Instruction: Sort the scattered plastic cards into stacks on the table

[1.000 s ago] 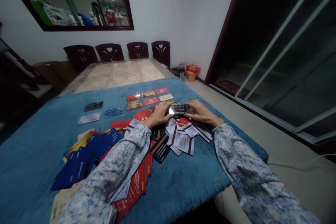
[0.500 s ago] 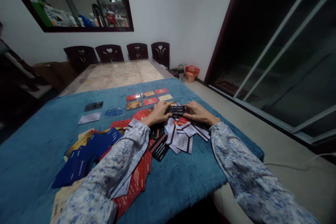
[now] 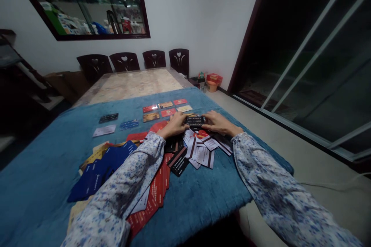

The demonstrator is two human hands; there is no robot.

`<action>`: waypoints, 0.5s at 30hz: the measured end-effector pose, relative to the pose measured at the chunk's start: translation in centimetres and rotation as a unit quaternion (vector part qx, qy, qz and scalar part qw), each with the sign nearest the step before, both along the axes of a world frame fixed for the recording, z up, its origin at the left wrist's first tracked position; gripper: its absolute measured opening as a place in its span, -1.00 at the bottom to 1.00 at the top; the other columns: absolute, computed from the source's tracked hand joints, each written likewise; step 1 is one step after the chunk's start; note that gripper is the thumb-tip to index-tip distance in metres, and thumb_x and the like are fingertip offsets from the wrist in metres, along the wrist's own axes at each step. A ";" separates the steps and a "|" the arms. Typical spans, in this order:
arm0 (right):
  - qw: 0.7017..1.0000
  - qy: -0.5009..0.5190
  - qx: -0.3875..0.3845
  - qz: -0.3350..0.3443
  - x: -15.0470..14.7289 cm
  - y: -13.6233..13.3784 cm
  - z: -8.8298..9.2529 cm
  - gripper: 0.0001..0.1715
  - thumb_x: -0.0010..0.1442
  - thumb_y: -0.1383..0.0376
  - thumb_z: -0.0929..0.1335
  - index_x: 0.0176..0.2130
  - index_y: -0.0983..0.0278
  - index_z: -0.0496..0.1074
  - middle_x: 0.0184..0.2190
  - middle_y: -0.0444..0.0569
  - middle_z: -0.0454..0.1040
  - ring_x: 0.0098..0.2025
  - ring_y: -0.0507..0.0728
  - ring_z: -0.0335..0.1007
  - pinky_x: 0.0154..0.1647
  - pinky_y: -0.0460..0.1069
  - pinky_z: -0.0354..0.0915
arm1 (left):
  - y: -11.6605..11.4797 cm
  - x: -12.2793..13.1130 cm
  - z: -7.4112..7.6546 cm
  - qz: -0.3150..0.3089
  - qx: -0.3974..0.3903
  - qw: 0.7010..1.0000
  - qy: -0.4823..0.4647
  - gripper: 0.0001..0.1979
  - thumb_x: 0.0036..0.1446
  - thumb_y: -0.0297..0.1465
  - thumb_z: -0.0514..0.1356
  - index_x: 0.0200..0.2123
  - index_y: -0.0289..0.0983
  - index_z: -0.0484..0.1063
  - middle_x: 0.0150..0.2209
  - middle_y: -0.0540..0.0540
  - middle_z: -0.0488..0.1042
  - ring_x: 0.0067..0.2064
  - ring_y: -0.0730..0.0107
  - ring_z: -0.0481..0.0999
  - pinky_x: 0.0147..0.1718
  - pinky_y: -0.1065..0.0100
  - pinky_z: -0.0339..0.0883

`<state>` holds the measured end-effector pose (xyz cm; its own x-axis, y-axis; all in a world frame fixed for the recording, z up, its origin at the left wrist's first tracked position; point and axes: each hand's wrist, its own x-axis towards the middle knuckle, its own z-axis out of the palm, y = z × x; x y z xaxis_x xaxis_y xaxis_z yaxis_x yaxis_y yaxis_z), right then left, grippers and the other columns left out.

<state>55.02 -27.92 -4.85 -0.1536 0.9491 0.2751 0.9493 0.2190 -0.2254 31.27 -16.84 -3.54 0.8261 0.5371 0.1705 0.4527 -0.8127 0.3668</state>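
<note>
Between my two hands is a black card [image 3: 195,120] with pale printing, perhaps the top one of a stack. My left hand [image 3: 175,125] pinches its left end, fingers curled. At its right end, my right hand [image 3: 218,122] grips with thumb and fingers. Below them lie scattered white cards [image 3: 205,156] with dark stripes and a black striped card [image 3: 177,161]. Red cards [image 3: 156,190] spread out under my left forearm, partly hidden by the sleeve. Left of that forearm, blue cards [image 3: 100,171] are fanned out over yellowish ones.
Several red and gold cards [image 3: 151,117] lie in rows beyond my hands. Farther left are a black card [image 3: 109,117], a blue card [image 3: 129,124] and a white card [image 3: 104,131]. A blue cloth [image 3: 203,189] covers the table's near part; chairs [image 3: 124,61] stand behind.
The camera view has shifted slightly, so the surroundings sit a little lower and farther right. Both hands keep hold of the black card, with hardly any movement.
</note>
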 end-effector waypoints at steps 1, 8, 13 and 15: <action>1.000 -0.005 -0.002 0.005 -0.2 0.0 0.3 -0.53 0.25 0.08 0.43 0.07 0.26 0.54 -0.18 0.09 0.53 -0.11 0.26 0.38 -0.11 0.11 0.28 | 0.1 -0.2 0.0 0.003 -0.001 1.000 -0.003 -0.45 0.15 -0.36 0.27 0.23 -0.18 0.40 0.04 -0.20 0.39 0.15 -0.06 0.36 0.19 -0.08 0.26; 1.000 -0.010 -0.021 0.004 -2.3 0.7 2.0 -0.48 0.25 0.12 0.43 0.14 0.26 0.52 -0.17 0.09 0.55 -0.12 0.24 0.39 -0.15 0.07 0.26 | 0.6 -1.8 0.8 0.022 0.013 1.000 0.010 -0.55 0.11 -0.35 0.28 0.10 -0.23 0.48 0.02 -0.20 0.39 0.11 -0.01 0.38 0.14 -0.01 0.31; 0.999 -0.014 -0.018 0.024 -4.0 1.7 2.7 -0.48 0.25 0.11 0.42 0.15 0.22 0.52 -0.19 0.06 0.57 -0.12 0.24 0.41 -0.15 0.05 0.26 | 0.7 -3.6 1.4 0.039 0.018 0.999 0.023 -0.65 0.14 -0.33 0.27 0.01 -0.25 0.49 0.03 -0.22 0.39 0.12 -0.03 0.37 0.14 -0.05 0.29; 0.999 -0.016 -0.018 0.027 -4.8 2.1 3.0 -0.51 0.24 0.12 0.42 0.11 0.23 0.55 -0.15 0.08 0.58 -0.10 0.26 0.42 -0.14 0.05 0.26 | 0.9 -4.4 1.4 0.046 0.025 0.998 0.018 -0.67 0.15 -0.32 0.27 -0.01 -0.24 0.49 0.04 -0.21 0.39 0.15 -0.04 0.35 0.16 -0.07 0.27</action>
